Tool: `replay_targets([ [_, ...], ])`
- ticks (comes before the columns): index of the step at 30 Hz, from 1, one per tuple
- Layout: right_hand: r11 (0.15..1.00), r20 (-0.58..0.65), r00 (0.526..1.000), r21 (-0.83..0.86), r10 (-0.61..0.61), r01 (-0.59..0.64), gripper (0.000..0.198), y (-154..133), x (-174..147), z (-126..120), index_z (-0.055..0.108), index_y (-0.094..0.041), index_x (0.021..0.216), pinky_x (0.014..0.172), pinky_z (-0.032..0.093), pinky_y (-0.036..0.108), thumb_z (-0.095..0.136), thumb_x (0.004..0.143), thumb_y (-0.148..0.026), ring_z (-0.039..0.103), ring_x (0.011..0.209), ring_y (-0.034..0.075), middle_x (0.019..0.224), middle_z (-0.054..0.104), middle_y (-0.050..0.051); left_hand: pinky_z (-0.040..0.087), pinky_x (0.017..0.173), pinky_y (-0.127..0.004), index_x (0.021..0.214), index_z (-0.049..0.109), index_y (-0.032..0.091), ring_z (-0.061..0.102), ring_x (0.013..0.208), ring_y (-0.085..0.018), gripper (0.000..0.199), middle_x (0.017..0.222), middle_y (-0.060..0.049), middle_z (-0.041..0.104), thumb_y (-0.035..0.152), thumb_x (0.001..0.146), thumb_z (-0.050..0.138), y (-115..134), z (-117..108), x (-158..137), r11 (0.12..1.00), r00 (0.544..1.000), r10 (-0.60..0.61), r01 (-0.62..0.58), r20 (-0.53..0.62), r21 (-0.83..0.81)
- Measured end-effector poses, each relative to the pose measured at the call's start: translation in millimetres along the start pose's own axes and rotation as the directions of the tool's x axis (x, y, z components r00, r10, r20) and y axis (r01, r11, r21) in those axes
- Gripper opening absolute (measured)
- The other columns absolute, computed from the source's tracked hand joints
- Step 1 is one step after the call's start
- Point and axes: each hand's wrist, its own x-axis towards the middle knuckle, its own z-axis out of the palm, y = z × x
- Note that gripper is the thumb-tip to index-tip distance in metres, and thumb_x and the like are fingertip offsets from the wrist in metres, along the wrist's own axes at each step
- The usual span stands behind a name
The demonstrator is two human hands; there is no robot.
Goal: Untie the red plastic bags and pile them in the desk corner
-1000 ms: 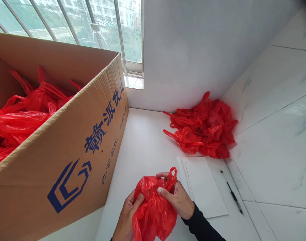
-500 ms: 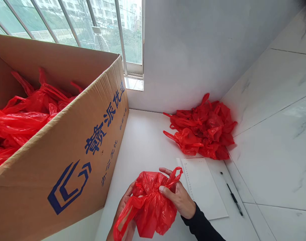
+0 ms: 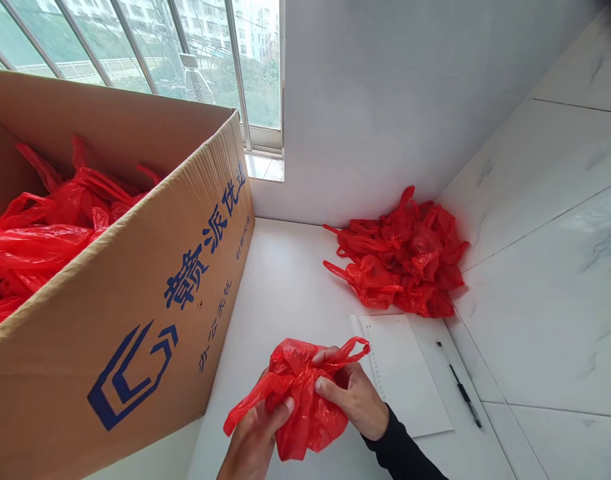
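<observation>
A red plastic bag, gathered tight at its middle, is held above the white table. My left hand grips its lower left side, the thumb lying on the front and the other fingers hidden behind the plastic. On the right, my right hand pinches the gathered part between thumb and fingers. One handle loop sticks out over the right hand; the other stretches left past the left hand. What the bag contains, if anything, cannot be seen.
At left stands a tall cardboard box with several red bags inside. A pile of red bags lies in the far corner against the walls. A notebook and a black pen lie on the right.
My left thumb has come round onto the front of the bag. The right fingers have closed in on the gathered part, and the left handle has swung upward.
</observation>
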Motion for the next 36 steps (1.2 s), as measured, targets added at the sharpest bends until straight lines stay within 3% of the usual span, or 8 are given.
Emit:
replay_targets([
  [3,1.0,0.03,0.999,-0.005,0.016,-0.015,0.032,-3.6,-1.9,-1.3,0.066,-0.022,0.106,0.098,0.046,0.044,0.07,0.086,-0.046,0.062,0.106,0.027,0.113,0.066,0.008,0.054,0.095,-0.04,0.121,0.066,0.025,0.06,0.12,-0.033,0.05,0.118,-0.008,0.072,0.032,0.073,0.082,2.2,4.2,0.4,1.0,1.0,-0.01,0.009,0.024,0.019],
  [8,0.985,-0.043,0.997,0.16,0.069,-0.061,0.048,4.8,2.5,-8.1,0.053,-0.024,0.131,0.095,0.047,0.043,0.055,0.094,-0.055,0.065,0.099,0.025,0.108,0.068,0.008,0.059,0.088,-0.037,0.109,0.07,0.02,0.068,0.107,-0.031,0.044,0.11,-0.007,0.074,0.027,0.068,0.086,8.0,-8.4,7.7,0.994,0.992,-0.045,0.032,-0.12,-0.104],
  [11,0.991,0.033,0.997,0.118,0.063,-0.066,0.057,10.0,5.3,-10.8,0.044,-0.025,0.139,0.091,0.048,0.04,0.065,0.09,-0.048,0.065,0.095,0.022,0.102,0.068,0.007,0.059,0.086,-0.035,0.108,0.07,0.022,0.069,0.104,-0.029,0.051,0.11,-0.006,0.074,0.022,0.061,0.09,10.0,-13.6,9.7,0.988,0.988,-0.029,0.005,-0.154,-0.154],
  [16,0.993,0.091,0.996,0.115,-0.003,-0.008,0.051,12.6,8.4,-9.2,0.053,-0.023,0.129,0.088,0.049,0.038,0.073,0.086,-0.041,0.065,0.094,0.022,0.106,0.069,0.008,0.059,0.089,-0.037,0.12,0.065,0.025,0.068,0.108,-0.031,0.063,0.113,-0.006,0.074,0.017,0.062,0.088,9.9,-1.3,3.7,0.994,0.991,0.04,-0.052,-0.125,-0.095],
  [23,0.98,0.03,0.998,0.187,0.062,-0.067,0.029,15.8,7.3,-8.7,0.064,-0.019,0.111,0.088,0.048,0.036,0.064,0.092,-0.041,0.065,0.093,0.021,0.104,0.069,0.008,0.056,0.092,-0.04,0.098,0.073,0.019,0.068,0.107,-0.033,0.033,0.106,-0.007,0.076,0.031,0.069,0.085,5.7,6.5,2.9,0.998,0.994,-0.014,0.008,-0.104,-0.06],
  [27,0.982,0.028,0.996,0.164,0.086,-0.09,0.029,12.9,3.3,-6.3,0.057,-0.023,0.11,0.08,0.048,0.031,0.066,0.091,-0.043,0.065,0.09,0.019,0.104,0.069,0.005,0.052,0.098,-0.044,0.111,0.07,0.019,0.061,0.119,-0.035,0.041,0.118,-0.01,0.072,0.043,0.078,0.076,-3.2,-2.6,9.0,0.996,0.999,-0.008,0.011,-0.038,0.093],
  [31,0.984,-0.044,0.995,0.154,0.093,-0.085,0.031,16.7,-0.1,-3.6,0.055,-0.025,0.105,0.08,0.05,0.032,0.067,0.088,-0.047,0.066,0.092,0.02,0.105,0.069,0.005,0.04,0.112,-0.045,0.138,0.052,0.027,0.047,0.135,-0.032,0.061,0.142,-0.009,0.057,0.044,0.082,0.071,-16.7,-16.5,11.9,0.972,0.984,0.173,-0.165,-0.037,0.165],
  [36,0.988,-0.127,0.982,0.091,0.137,-0.125,0.059,28.9,-4.7,-4.0,0.052,-0.026,0.127,0.094,0.051,0.039,0.073,0.08,-0.054,0.063,0.112,0.027,0.117,0.068,0.011,0.027,0.12,-0.042,0.144,0.048,0.027,0.03,0.146,-0.028,0.062,0.15,-0.007,0.048,0.053,0.089,0.058,-18.2,-18.0,8.5,0.931,0.962,0.268,-0.243,-0.058,0.272],
])
